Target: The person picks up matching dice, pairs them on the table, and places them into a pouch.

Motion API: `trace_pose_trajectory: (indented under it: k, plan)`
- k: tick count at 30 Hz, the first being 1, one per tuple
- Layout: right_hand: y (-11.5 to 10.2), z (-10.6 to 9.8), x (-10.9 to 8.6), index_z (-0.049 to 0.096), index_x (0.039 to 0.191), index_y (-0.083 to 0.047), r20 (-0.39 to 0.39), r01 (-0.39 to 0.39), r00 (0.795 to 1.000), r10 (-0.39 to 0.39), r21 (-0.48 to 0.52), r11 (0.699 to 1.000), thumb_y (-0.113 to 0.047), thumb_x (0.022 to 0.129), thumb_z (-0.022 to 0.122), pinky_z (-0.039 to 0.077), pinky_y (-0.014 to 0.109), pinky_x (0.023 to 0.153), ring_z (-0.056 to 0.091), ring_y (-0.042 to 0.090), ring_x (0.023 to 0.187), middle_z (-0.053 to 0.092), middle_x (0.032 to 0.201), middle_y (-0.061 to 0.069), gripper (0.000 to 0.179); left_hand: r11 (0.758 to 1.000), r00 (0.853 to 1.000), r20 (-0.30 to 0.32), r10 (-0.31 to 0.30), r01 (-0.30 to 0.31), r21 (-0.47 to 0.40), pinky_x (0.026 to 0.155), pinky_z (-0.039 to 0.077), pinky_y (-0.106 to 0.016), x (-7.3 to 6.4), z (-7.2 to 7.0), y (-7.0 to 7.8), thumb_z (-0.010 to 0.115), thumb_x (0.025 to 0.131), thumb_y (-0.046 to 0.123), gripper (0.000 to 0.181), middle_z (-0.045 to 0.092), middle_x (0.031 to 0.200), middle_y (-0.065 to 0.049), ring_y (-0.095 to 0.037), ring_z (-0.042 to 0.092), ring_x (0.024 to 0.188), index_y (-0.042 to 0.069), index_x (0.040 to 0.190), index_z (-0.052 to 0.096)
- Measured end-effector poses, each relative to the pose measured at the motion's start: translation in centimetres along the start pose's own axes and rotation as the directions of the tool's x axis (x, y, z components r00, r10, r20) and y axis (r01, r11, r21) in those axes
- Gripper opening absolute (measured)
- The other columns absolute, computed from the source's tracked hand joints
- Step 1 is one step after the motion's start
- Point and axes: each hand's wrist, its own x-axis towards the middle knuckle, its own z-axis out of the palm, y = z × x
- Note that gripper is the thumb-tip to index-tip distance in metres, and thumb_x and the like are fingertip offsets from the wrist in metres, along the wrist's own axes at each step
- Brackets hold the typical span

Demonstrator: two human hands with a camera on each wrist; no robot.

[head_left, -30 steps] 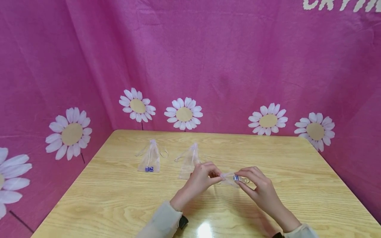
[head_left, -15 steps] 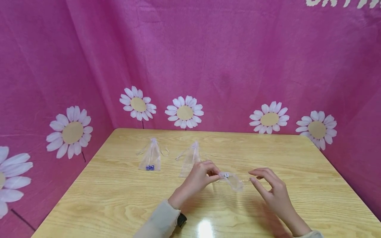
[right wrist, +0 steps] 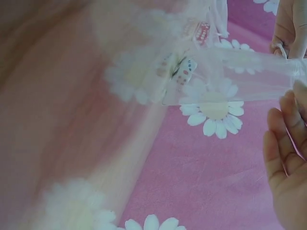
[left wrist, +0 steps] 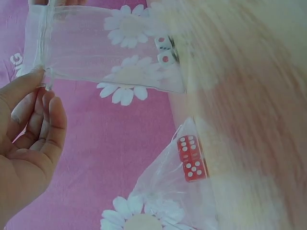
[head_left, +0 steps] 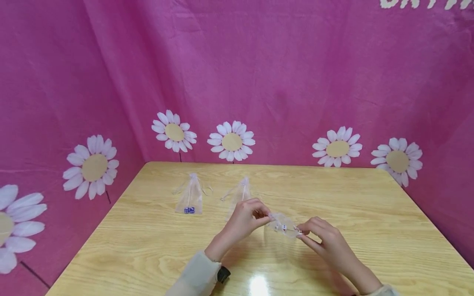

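Between both hands hangs a sheer white organza drawstring bag (head_left: 275, 220), its corded mouth stretched from one hand to the other in the left wrist view. White dice (left wrist: 164, 50) with coloured pips lie at its bottom. My left hand (head_left: 246, 218) pinches one side of the mouth between thumb and fingertips. At the opposite side, my right hand (head_left: 327, 238) pinches the edge by the drawstring. Behind the left hand lies a second organza bag (head_left: 240, 192); its red dice (left wrist: 192, 158) show in the left wrist view but are hidden in the head view.
A third organza bag (head_left: 190, 191) with blue dice (head_left: 189, 210) lies farther left on the wooden table (head_left: 148, 246). A pink cloth (head_left: 259, 82) printed with daisies hangs behind and beside the table. Light glares off the table's front.
My right hand left the bag's dice, moved off to the right, then came back to grip the bag's right side. The left hand kept its pinch, and the bag is now spread between both.
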Motion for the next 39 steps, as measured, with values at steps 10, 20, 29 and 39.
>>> trace_pose_trajectory:
  k: [10,20,29,39]
  plan:
    - [0.4,0.2,1.2,0.070,0.085,-0.010,-0.100,-0.025,0.995,0.027,0.021,0.999,0.003,0.080,0.074,0.045,0.010,0.060,0.053,-0.004,0.072,0.063,0.076,-0.006,0.014,0.993,0.991,0.093,-0.096,0.089,0.079,0.065,0.046,-0.018,-0.1,-2.8,-0.2,0.082,0.078,0.034,0.080,0.044,0.137,-0.002,-0.010,0.046,0.091,0.013,0.144,0.044]
    - [0.8,0.6,1.6,0.070,0.085,-0.011,-0.109,-0.082,0.991,0.083,0.018,0.996,0.010,0.072,0.076,0.043,0.008,0.057,0.051,-0.006,0.070,0.062,0.075,-0.007,0.026,0.991,0.992,0.042,-0.119,0.116,0.074,0.059,0.041,-0.015,0.0,-1.8,-1.1,0.076,0.086,0.025,0.036,0.066,0.108,-0.007,-0.016,0.056,0.078,0.007,0.116,0.068]
    - [0.8,0.5,1.9,0.071,0.085,-0.010,-0.125,-0.044,0.991,0.048,0.031,0.999,-0.001,0.081,0.075,0.042,0.007,0.053,0.054,-0.003,0.069,0.065,0.076,-0.005,0.011,0.993,0.991,-0.095,-0.091,0.098,0.062,0.056,0.044,-0.013,0.2,-1.1,-0.7,0.072,0.088,0.018,0.009,0.071,0.086,-0.002,0.001,0.050,0.063,0.010,0.090,0.076]
    - [1.1,-1.0,1.9,0.073,0.083,-0.012,-0.172,-0.155,0.974,0.150,-0.015,0.988,-0.001,0.080,0.076,0.040,0.009,0.049,0.050,-0.009,0.068,0.066,0.073,-0.006,0.012,0.990,0.991,-0.078,-0.110,0.116,0.085,0.057,0.044,-0.014,0.2,-2.4,-0.8,0.073,0.088,0.020,0.010,0.070,0.083,-0.001,0.001,0.050,0.065,0.011,0.087,0.077]
